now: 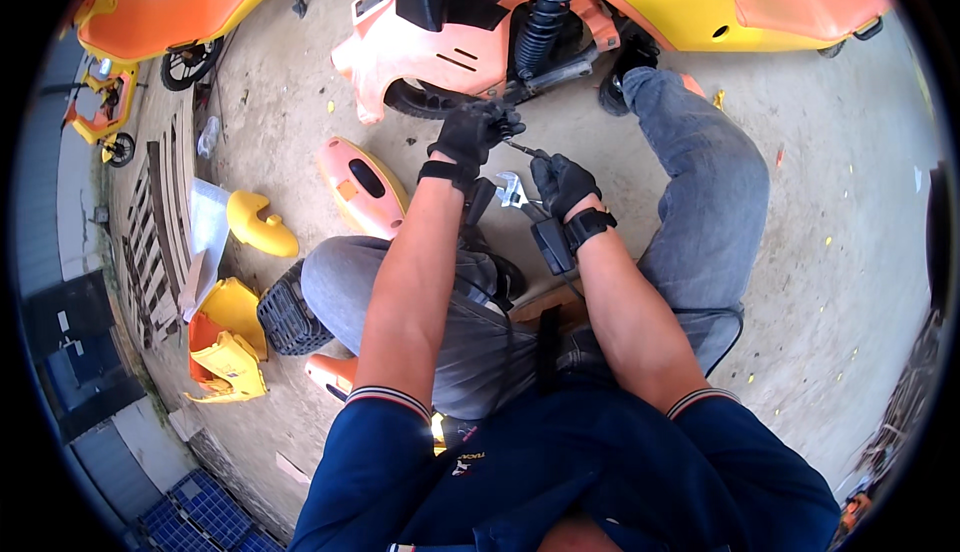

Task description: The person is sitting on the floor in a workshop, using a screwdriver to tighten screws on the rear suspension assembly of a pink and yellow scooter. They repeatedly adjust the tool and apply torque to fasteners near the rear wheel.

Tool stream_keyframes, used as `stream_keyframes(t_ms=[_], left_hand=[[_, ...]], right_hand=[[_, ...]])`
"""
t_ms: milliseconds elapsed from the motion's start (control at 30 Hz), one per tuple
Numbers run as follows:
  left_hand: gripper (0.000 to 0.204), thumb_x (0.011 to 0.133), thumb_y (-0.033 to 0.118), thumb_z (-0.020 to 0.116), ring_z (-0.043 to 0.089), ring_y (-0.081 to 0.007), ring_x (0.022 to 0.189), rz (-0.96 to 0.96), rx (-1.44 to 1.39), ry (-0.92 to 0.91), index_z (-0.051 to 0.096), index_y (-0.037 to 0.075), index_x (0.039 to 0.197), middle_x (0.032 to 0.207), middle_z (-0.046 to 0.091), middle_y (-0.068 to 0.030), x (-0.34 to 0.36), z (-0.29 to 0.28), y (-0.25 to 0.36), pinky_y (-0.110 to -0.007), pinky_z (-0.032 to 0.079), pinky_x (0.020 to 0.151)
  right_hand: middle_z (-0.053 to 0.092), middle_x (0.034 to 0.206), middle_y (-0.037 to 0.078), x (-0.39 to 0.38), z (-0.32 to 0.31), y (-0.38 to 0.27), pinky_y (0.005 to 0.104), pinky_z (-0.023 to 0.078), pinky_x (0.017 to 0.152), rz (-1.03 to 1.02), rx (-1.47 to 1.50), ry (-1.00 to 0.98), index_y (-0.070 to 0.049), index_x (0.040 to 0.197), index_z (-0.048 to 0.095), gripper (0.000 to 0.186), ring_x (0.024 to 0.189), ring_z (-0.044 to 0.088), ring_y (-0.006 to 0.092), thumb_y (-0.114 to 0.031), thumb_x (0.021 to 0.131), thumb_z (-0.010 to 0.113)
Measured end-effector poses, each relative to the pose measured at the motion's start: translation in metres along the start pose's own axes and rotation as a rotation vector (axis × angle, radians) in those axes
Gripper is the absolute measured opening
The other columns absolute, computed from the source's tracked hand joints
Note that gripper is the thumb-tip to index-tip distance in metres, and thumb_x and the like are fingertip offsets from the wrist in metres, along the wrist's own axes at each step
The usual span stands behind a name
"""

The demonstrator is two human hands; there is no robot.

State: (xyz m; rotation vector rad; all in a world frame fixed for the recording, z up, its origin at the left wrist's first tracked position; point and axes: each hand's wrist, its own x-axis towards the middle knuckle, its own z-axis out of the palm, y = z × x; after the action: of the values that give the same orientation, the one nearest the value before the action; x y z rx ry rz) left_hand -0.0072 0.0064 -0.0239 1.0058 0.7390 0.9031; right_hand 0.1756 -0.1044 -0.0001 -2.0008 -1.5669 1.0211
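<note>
Both my hands wear black gloves and meet in front of the scooter (430,57). My left hand (470,134) is closed, its fingers pinched around a small dark piece too hidden to name. Closed as well, my right hand (565,184) grips a thin dark metal rod (520,147) that points toward the left fingers. Just below the hands shows the silver jaw of an adjustable wrench (512,190); whether it hangs from my right hand or lies on the floor, I cannot tell. The scooter's black shock absorber (545,27) stands exposed beyond my hands.
A pink-orange panel (355,182) lies left of my left forearm. Farther left are a yellow curved part (262,224), a yellow-orange cover (228,347), a black basket (292,310) and a wooden pallet (150,242). Another scooter (180,12) stands at the far left.
</note>
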Motion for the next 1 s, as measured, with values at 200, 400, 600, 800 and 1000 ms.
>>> stream_keyframes(t_ms=[200,400,600,800,1000], left_hand=[[0.028,0.073,-0.005,0.066,0.065,-0.0227,0.087,0.072,0.134,-0.009,0.066,0.004,0.099,0.094,0.068,-0.0108,-0.004,0.012,0.014,-0.032,0.052,0.081],[0.020,0.080,-0.004,0.060,0.065,-0.0219,0.086,-0.167,-0.250,0.038,0.062,-0.002,0.100,0.091,0.066,-0.0115,-0.001,0.012,0.019,-0.034,0.054,0.084],[0.013,0.086,-0.002,0.054,0.064,-0.0240,0.085,-0.095,-0.083,0.094,0.059,-0.004,0.098,0.086,0.063,-0.0114,-0.003,0.019,0.019,-0.039,0.055,0.083],[0.016,0.080,-0.005,0.059,0.066,-0.0217,0.084,-0.166,-0.315,0.110,0.063,-0.002,0.095,0.090,0.066,-0.0117,-0.002,0.008,0.013,-0.035,0.055,0.079],[0.019,0.077,-0.009,0.058,0.066,-0.0207,0.080,-0.027,-0.043,0.033,0.065,-0.001,0.093,0.090,0.067,-0.0114,0.000,0.010,0.009,-0.032,0.055,0.076]], right_hand=[[0.062,0.082,0.025,-0.002,0.010,0.004,0.0441,0.047,0.071,-0.003,0.046,0.001,-0.001,0.086,0.061,0.041,0.083,0.059,0.0420,-0.040,0.090,0.050],[0.063,0.084,0.025,0.004,0.035,0.008,0.0443,0.047,0.072,0.004,0.175,-0.063,-0.001,0.088,0.062,0.047,0.084,0.059,0.0431,-0.044,0.092,0.045],[0.063,0.082,0.025,0.007,0.051,0.006,0.0432,0.047,0.072,0.028,0.317,-0.154,-0.001,0.086,0.062,0.047,0.084,0.059,0.0424,-0.044,0.092,0.045],[0.063,0.082,0.023,0.017,0.048,0.009,0.0427,0.048,0.073,0.013,0.212,-0.125,-0.003,0.085,0.060,0.043,0.084,0.060,0.0406,-0.045,0.089,0.049],[0.065,0.082,0.016,0.033,0.039,0.031,0.0389,0.050,0.069,-0.003,0.523,0.200,-0.004,0.083,0.059,0.023,0.078,0.063,0.0333,-0.026,0.087,0.057]])
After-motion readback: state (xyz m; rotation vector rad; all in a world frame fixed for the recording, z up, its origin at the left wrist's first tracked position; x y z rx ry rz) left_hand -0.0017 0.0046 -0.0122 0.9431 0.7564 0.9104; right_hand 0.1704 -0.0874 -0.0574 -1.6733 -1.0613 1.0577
